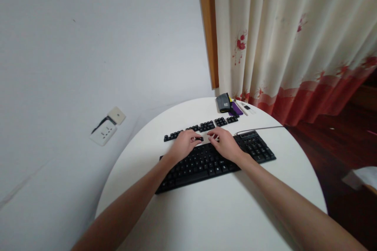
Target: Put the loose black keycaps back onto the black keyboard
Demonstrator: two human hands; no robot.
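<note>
A black keyboard (203, 162) lies slightly slanted on the white round table (188, 211). My left hand (183, 145) reaches over its upper left part. Between the thumb and fingers of that hand is a small black keycap (200, 139), just above the keyboard's back edge. Close by on the right, my right hand (224, 142) hovers over the keyboard with its thumb and fingers curved and apart; I see nothing between them. Behind both hands, loose black keycaps (207, 126) stand in a row of small groups. My hands hide part of this row and of the keyboard's top edge.
A grey pouch (224, 102) sits at the table's back edge, beside a purple item (237, 109) and some slim tools (244, 107). The keyboard's cable (265, 128) runs off to the right. A wall socket (103, 132) is at left, a curtain (282, 47) behind.
</note>
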